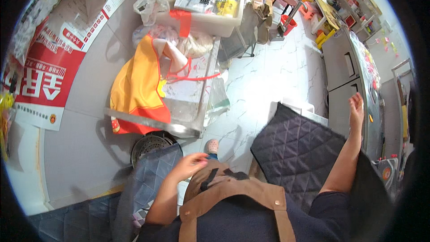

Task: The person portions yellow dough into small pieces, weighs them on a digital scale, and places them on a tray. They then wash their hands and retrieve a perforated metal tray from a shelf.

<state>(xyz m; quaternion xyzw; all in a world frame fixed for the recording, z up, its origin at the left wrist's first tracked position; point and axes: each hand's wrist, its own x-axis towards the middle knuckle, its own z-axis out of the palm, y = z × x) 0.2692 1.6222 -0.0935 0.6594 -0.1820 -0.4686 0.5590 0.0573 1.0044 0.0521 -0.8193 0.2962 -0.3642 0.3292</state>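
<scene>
My left hand [190, 167] hangs over the brown apron [215, 174] with loosely bent fingers and nothing visible in it; it is slightly blurred. My right hand [356, 109] is raised at the right, empty, in front of or close to a grey two-door refrigerator [342, 64]. I cannot tell whether it touches the refrigerator. A dark quilted door curtain [295, 144] spreads beside my right forearm. On the left, another quilted panel [156, 166] hangs next to my left forearm. Beyond my left hand, a yellow and red apron [137, 84] is draped over a metal-edged table [183, 111].
A white plastic bin [201, 20] with packets and bags stands at the table's far end. Below the near edge is a perforated metal pot [149, 146]. Marble-patterned floor [248, 84] runs ahead to a red bucket [289, 23], a stool [285, 0] and shelves [356, 3].
</scene>
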